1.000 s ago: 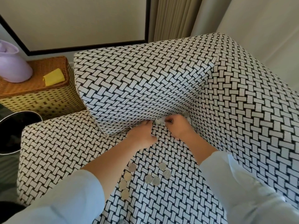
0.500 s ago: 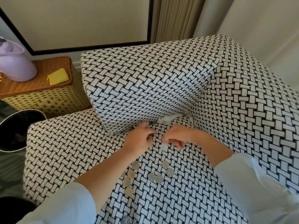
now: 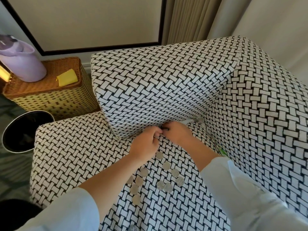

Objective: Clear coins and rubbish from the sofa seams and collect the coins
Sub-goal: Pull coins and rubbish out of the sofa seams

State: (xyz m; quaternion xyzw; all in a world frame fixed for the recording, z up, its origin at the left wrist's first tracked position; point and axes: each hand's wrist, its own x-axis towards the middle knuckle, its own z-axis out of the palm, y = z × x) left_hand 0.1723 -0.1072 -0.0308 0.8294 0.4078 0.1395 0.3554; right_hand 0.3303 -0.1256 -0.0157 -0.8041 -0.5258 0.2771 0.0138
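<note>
Cream wall, a dark-framed panel (image 3: 100, 22) and beige curtains (image 3: 191, 17) are seen behind a sofa (image 3: 75, 155) covered in a black-and-white basket-weave print. Its back cushion (image 3: 158, 90) is set upright on the seat, and the armrest (image 3: 258, 114) rises on the right. A wicker hamper (image 3: 55, 99) is placed just beside the sofa's left end, with a round black bin (image 3: 25, 130) on the floor in front of it. A lilac jug (image 3: 21, 64) and a yellow cloth (image 3: 66, 77) are carried on the hamper lid.

Both forearms are stretched across the seat from pale sleeves. The left hand (image 3: 146, 142) and right hand (image 3: 179, 134) are brought together at the seam (image 3: 133, 136) under the back cushion, fingers curled and knuckles up. A small dark spot is seen where the fingertips meet; whether anything is pinched there cannot be told.

Loose silver coins (image 3: 160, 185) are spread flat on the seat just behind the hands, between the two forearms and apart from the fingers. A single coin (image 3: 199, 120) and a white scrap (image 3: 188, 121) are lodged in the corner seam just right of the right hand, untouched. A green scrap (image 3: 222, 151) is caught in the armrest seam beside the right forearm.
</note>
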